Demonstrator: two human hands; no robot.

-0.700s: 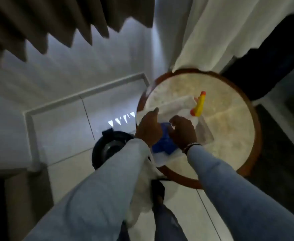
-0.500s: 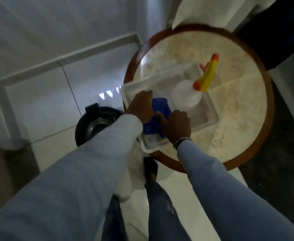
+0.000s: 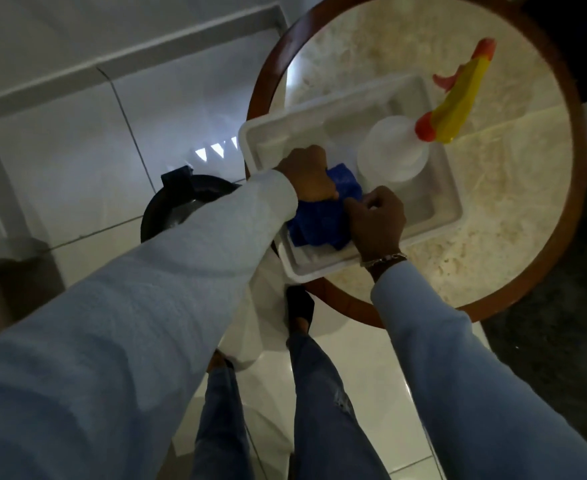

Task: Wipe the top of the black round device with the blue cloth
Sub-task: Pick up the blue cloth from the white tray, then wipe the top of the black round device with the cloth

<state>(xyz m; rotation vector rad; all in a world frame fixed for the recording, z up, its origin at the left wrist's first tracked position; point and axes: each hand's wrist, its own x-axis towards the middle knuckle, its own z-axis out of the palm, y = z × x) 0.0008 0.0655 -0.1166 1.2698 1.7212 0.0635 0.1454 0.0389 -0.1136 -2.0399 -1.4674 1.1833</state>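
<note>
The blue cloth [image 3: 323, 216] lies bunched in the near left corner of a white tray [image 3: 448, 209] on a round table. My left hand [image 3: 307, 176] grips the cloth's far edge and my right hand [image 3: 377, 220] pinches its right side. The black round device [image 3: 177, 206] stands on the floor to the left of the table, and my left sleeve hides most of it.
A white spray bottle [image 3: 394, 154] with a yellow and orange trigger stands in the tray beside the cloth. The round table [image 3: 493, 237] has a marble top and a brown wooden rim. White floor tiles lie below, and a dark rug sits at the right.
The view has tilted down and closer to the tray. Both hands have closed further onto the blue cloth, and more of it shows between them.
</note>
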